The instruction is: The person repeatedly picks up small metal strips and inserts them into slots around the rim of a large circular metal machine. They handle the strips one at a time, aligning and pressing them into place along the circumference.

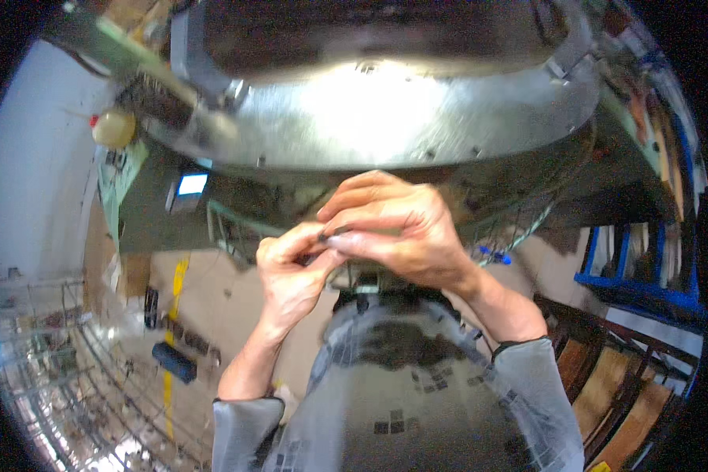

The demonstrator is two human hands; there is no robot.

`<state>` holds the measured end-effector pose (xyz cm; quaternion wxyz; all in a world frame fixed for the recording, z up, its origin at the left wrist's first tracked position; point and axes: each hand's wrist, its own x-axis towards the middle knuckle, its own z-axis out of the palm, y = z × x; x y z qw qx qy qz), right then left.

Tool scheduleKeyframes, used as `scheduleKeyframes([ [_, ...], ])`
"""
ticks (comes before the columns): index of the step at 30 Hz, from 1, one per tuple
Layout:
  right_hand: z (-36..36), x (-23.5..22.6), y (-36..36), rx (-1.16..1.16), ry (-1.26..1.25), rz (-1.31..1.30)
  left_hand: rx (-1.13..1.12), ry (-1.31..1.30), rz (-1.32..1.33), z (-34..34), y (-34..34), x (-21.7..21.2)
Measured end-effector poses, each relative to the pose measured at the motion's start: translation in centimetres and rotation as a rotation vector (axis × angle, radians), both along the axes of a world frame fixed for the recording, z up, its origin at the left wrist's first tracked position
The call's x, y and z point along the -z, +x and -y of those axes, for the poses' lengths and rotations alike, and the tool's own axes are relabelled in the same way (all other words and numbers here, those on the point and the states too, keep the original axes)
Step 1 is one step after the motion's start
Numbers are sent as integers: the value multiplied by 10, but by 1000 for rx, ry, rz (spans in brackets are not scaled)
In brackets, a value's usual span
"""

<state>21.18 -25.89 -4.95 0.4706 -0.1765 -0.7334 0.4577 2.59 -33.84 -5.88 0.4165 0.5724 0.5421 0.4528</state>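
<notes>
A: Where is the small dark piece (337,232)?
B: It is at the meeting point of the two hands, in front of the chest, lying between the tips of the right thumb and the right forefinger.
A: So the right hand (417,234) is grasping it?
B: Yes, in a pinch with almost no opening; the other fingers are bent above.
A: And the left hand (288,271)?
B: Its thumb and forefinger come together at the left end of the piece. Whether they grip it or only touch it, I cannot tell.
A: What is beyond?
B: A shiny metal rim (283,118), curved.
</notes>
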Motion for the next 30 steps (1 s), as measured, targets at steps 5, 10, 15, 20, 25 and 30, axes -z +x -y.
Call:
scheduleKeyframes([
  [5,-36,-39,5,221,48,103,-106,154,627,-79,14,-43],
  [10,-106,-36,6,341,-199,71,52,241,727,-180,32,-68],
  [15,-184,-29,27,298,-168,55,203,-43,770,-266,22,-87],
  [20,-254,-50,37,267,-92,464,353,-90,494,-330,11,-92],
  [25,-274,-37,28,75,-341,341,364,-222,526,-365,-7,-75],
  [30,-278,-14,24,235,-203,147,295,-229,679,-374,-12,-57],
])
